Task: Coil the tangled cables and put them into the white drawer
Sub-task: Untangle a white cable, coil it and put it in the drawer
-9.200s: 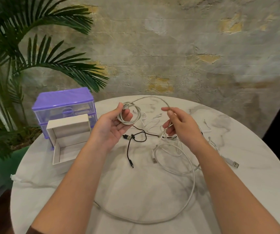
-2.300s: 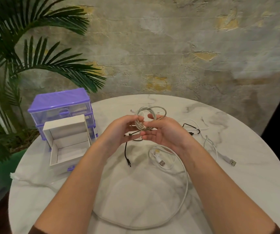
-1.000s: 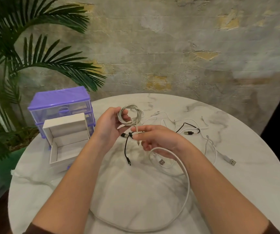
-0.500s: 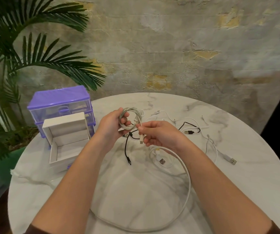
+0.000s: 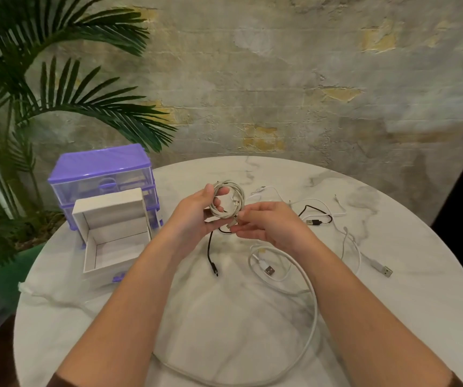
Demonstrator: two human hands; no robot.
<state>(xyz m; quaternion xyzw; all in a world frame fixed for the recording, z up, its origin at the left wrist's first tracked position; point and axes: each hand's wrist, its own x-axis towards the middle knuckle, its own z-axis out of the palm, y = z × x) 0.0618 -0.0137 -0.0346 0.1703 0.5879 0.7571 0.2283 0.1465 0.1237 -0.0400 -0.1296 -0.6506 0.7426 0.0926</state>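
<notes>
Left hand: the left hand (image 5: 196, 216) is raised over the desk (image 5: 392, 317), its fingers (image 5: 219, 203) curled through a small coil of pale cable (image 5: 228, 199) and gripping it.
Right hand: the right hand (image 5: 266, 224) is just beside the left, its fingers pinching the loose end of the same coil at the coil's lower edge.
Coil: several loops, held upright in the air between both hands, clear of the desk.
White drawer: the white drawer (image 5: 113, 233) is to the left of the left hand's fingers, pulled out and open on top, in front of the purple drawer unit (image 5: 101, 174).
Black cable: a black cable (image 5: 212, 252) lies under the hands; one plug end is nearer the person than the fingers, the other end is to the right of the right hand.
Long white cable: a long white cable (image 5: 312, 308) loops wide on the desk below the right forearm, with a USB plug (image 5: 269, 270) inside the loop.
Thin white cables: more thin white cables (image 5: 350, 241) lie spread out right of the right hand, one ending in a USB plug near the desk's right edge.
In the way: between the coil and the drawer there is only the left hand itself.
Around: a palm plant (image 5: 29, 101) stands left of the desk, behind the drawer unit.
</notes>
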